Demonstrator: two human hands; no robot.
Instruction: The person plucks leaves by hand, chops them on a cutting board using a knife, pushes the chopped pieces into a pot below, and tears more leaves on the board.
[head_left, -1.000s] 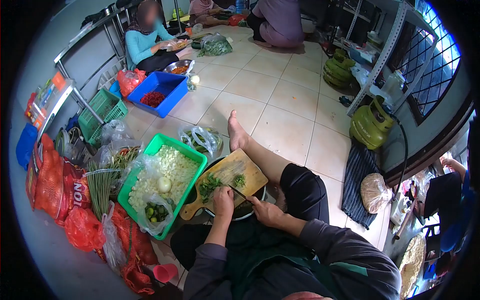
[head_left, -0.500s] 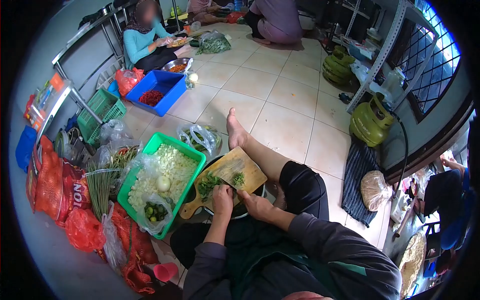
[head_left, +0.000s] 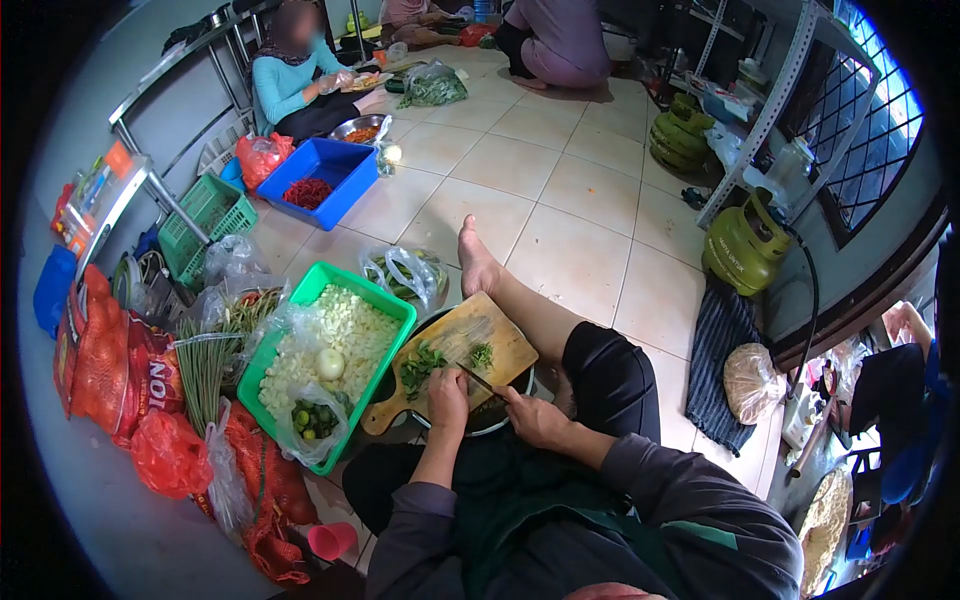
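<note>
My right hand [head_left: 537, 416] is closed round the handle of a knife [head_left: 477, 379], its blade pointing left over the cutting board. The wooden cutting board [head_left: 475, 322] rests on a round pot or bowl [head_left: 488, 425], mostly hidden beneath it. My left hand [head_left: 448, 398] has its fingers curled on a bunch of leafy greens [head_left: 420, 368] at the board's left side, close to the knife tip. A small heap of chopped greens [head_left: 481, 354] lies on the board, right of the bunch.
At left stands a green tray [head_left: 400, 325] of chopped white pieces, a whole onion [head_left: 330, 364] and a bag of small green fruit [head_left: 312, 415]. Beyond are a blue crate [head_left: 345, 180] and a seated person [head_left: 290, 90]. Gas cylinders [head_left: 745, 245] stand at right.
My right hand has drawn back slightly to the right with the knife, so more of the blade shows. My left hand has shifted a little; the view has moved slightly.
</note>
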